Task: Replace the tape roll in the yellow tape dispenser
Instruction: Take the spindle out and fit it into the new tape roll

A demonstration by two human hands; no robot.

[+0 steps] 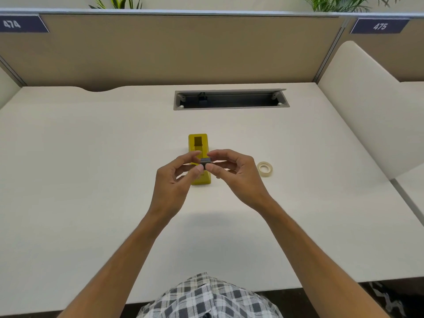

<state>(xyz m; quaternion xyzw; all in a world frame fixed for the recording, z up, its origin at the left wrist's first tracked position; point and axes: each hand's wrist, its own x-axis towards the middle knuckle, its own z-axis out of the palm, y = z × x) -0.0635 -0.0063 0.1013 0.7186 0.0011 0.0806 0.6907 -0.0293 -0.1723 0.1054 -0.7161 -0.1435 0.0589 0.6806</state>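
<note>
The yellow tape dispenser [199,143] lies on the white tabletop [91,180], in the middle, its near end partly hidden behind the hands. Its roll bay shows as a dark opening at the far end and looks empty, so the old roll seems to be out already.

Both hands are raised just above the dispenser and meet on a small dark grey spool [205,160], most likely the hub that carries the roll. The left hand [176,177] pinches it between thumb and forefinger from the left; the right hand [231,172] pinches its right end the same way, with the other fingers loosely curled. No tape can be seen round the spool, though it is small and partly covered by fingertips.

A roll of clear tape [265,169] lies flat on the tabletop to the right of the hands, well apart from the dispenser and untouched. This is probably the new one.

So the task looks about half done: the hub is out and bare. Left to do, by my reading: pick up the roll, push the spool through its core, seat both in the bay, and draw the tape end to the cutter.
</note>
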